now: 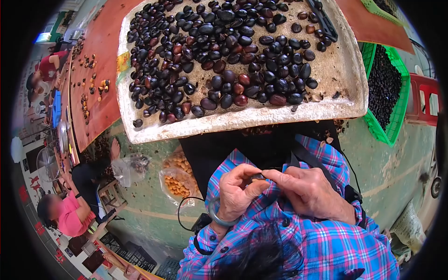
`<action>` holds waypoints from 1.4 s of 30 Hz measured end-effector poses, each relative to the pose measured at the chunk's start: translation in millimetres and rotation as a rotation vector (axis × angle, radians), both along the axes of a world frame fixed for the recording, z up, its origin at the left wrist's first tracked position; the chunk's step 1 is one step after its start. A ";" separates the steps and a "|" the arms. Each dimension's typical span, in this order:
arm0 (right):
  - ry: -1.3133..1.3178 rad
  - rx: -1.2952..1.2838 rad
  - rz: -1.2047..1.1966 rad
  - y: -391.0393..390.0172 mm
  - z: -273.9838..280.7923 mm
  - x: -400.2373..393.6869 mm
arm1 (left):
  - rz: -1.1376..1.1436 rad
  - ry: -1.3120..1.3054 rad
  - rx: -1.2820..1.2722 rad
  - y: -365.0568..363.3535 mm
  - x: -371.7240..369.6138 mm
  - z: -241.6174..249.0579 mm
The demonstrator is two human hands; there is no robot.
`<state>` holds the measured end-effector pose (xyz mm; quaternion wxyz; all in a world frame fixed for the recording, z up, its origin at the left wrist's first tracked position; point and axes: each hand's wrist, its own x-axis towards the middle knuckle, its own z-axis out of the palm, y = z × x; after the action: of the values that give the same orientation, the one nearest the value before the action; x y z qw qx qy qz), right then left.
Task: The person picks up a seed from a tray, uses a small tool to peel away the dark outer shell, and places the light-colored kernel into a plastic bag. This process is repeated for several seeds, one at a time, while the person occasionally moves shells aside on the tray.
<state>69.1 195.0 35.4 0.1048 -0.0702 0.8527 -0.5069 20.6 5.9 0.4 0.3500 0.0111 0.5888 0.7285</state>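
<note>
My left hand point(238, 193), with a grey bangle point(217, 213) at its wrist, pinches a small dark nut point(257, 177) between thumb and fingers. My right hand point(310, 191) meets it from the other side, its index fingertip at the nut and its other fingers curled. Whether the right hand holds anything is hidden. Both hands are over my plaid shirt, below the near edge of a white foam tray point(242, 119). Dark, glossy nuts point(224, 51) lie heaped in that tray. A black tool point(323, 21) rests at its upper right.
A green basket point(405, 86) of dark nuts stands at the right beside a red stool point(423, 100). Bags of yellow-orange kernels point(177, 181) sit on the floor at left. Two other people work at far left by a reddish table point(100, 70) holding scattered nuts.
</note>
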 end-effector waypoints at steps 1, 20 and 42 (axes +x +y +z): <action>-0.005 -0.001 0.011 -0.3 -0.7 0.1 | 0.000 -0.003 -0.002 -1.8 0.2 0.5; -0.099 0.040 0.194 -4.9 3.8 -4.0 | -0.513 0.159 -0.354 -2.0 -19.0 19.0; -0.124 0.435 -0.106 -0.1 -15.6 -10.9 | 0.662 0.666 -1.631 -248.7 -15.0 -147.4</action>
<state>58.2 194.9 19.8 0.1432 0.0302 0.9363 -0.3193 5.5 -242.8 -147.1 -0.1616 -0.1975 0.9603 0.1128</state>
